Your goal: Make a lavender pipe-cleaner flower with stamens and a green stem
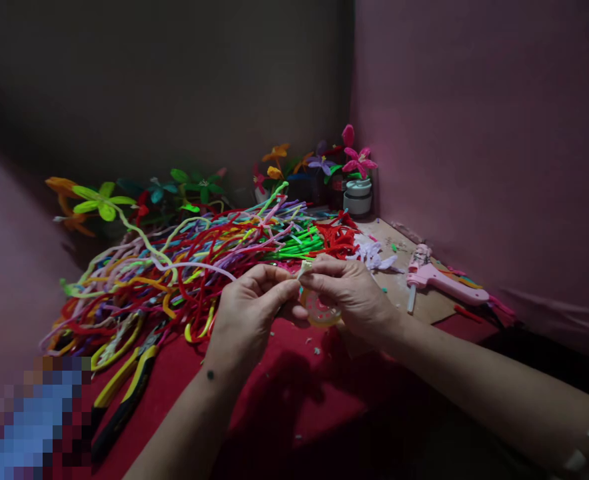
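My left hand [252, 303] and my right hand [352, 293] meet over the front of the red-covered table, fingertips pinched close together. Between them is a small pale, cream-coloured piece [304, 268], gripped by the right thumb and forefinger. The left thumb and forefinger are closed right beside it; whatever they hold is hidden. Just below the fingertips shows a round, see-through disc with pink dots and a yellowish rim [324, 312], partly covered by the right hand. A lilac pipe cleaner [204, 267] runs from the pile toward the back of my left hand.
A heap of coloured pipe cleaners [174, 260] spreads behind and left. Yellow-and-black pliers [129, 383] lie front left. A pink glue gun [439, 280] rests on a board [389, 293] at right. Pipe-cleaner flowers [102, 200] and a small pot [358, 198] line the back.
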Tool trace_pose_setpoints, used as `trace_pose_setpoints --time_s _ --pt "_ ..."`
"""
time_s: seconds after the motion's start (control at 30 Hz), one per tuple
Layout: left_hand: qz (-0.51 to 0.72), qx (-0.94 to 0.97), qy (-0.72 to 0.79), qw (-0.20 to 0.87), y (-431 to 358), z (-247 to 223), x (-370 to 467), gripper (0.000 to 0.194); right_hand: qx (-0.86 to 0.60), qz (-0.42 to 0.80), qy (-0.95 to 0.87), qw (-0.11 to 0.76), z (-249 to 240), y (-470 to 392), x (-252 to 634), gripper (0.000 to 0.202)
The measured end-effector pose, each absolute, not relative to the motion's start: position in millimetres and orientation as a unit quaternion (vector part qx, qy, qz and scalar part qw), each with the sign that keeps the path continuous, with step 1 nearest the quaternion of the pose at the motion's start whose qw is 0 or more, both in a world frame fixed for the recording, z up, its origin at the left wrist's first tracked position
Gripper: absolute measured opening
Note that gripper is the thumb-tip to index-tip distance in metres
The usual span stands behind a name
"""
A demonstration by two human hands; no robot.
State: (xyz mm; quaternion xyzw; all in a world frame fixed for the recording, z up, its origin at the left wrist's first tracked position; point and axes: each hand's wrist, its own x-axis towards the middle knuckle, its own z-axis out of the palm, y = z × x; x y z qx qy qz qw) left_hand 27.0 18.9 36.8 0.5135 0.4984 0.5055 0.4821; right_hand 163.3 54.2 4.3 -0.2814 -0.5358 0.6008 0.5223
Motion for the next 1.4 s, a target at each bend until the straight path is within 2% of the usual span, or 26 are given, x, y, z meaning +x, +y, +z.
trace_pose_setpoints --time_s 0.17,0.23,0.3,0.43,0.6,0.7,0.83,0.97,1.07,1.2,1.4 --pt "0.522 0.630 0.560 0.130 22 28 18 0.007 -0.276 0.585 -0.535 0.544 8 70 139 0.010" --pt "0.506 0.653 0.559 0.069 26 24 13 0.008 -0.276 0.583 -0.538 0.542 7 76 132 0.011" --pt "0.499 0.664 0.554 0.055 28 23 10 0.008 -0.270 0.587 -0.536 0.544 6 80 129 0.010" --pt "0.510 0.643 0.551 0.150 30 23 7 0.009 -0.242 0.601 -0.538 0.539 4 81 128 0.011" --pt "0.504 0.541 0.514 0.435 32 31 2 0.018 -0.225 0.679 -0.503 0.485 6 82 130 0.014" --pt "0.491 0.486 0.477 0.543 35 34 -2 0.023 -0.221 0.724 -0.483 0.440 2 88 131 0.016" --pt "0.454 0.469 0.440 0.616 41 26 -9 0.025 -0.240 0.750 -0.471 0.397 -4 95 135 0.019" --pt "0.402 0.450 0.410 0.684 47 18 -15 0.018 -0.225 0.749 -0.487 0.388 -9 96 140 0.019" --pt "0.398 0.444 0.407 0.691 49 16 -15 0.018 -0.211 0.743 -0.493 0.401 -12 98 140 0.017" --pt "0.445 0.503 0.461 0.580 47 17 -6 0.024 -0.227 0.748 -0.452 0.429 -17 100 136 0.021" --pt "0.502 0.614 0.557 0.246 40 12 8 0.011 -0.263 0.720 -0.435 0.472 -20 97 132 0.025"
